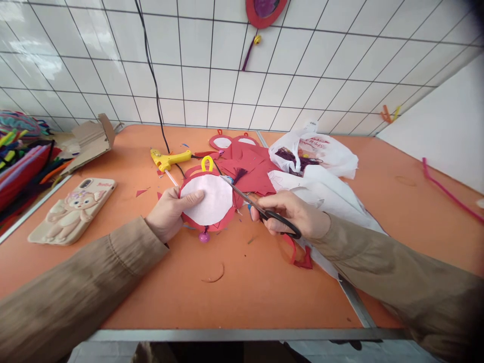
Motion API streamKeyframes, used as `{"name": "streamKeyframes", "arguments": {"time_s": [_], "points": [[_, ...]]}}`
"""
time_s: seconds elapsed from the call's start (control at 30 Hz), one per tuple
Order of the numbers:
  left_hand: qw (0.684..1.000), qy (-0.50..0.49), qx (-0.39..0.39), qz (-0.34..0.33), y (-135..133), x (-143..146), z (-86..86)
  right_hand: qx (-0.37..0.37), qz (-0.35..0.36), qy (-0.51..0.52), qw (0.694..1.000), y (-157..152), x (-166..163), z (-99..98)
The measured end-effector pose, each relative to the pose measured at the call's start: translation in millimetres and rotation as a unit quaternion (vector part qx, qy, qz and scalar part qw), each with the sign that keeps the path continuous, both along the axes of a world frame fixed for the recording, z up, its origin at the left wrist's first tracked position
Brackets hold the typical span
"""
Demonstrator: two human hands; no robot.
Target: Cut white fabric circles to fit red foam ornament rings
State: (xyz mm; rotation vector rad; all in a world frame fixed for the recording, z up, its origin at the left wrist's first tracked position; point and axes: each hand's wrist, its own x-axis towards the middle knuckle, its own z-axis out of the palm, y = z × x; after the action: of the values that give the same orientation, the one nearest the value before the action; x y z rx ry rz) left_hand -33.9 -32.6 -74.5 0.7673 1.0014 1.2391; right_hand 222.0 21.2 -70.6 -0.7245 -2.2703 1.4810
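We look from one head-worn camera, forward and steeply down from close above the near edge of the orange tabletop (234, 297), facing the white tiled wall (212, 65) behind it.

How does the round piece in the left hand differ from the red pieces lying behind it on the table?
The round piece is held up by the left hand; the red pieces lie loose in a pile. The round piece shows a white face, a yellow loop and a pink bead; the pile shows mostly plain red. The scissors in the right hand touch only the round piece. Both are red.
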Motion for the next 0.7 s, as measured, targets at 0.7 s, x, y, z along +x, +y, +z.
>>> {"name": "streamKeyframes", "arguments": {"time_s": [0.7], "points": [[0.999,0.028,-0.006,-0.033,-0.7,-1.6,0.1,-0.005,0.019,0.002,1.000,-6.2,0.1,8.9]]}}
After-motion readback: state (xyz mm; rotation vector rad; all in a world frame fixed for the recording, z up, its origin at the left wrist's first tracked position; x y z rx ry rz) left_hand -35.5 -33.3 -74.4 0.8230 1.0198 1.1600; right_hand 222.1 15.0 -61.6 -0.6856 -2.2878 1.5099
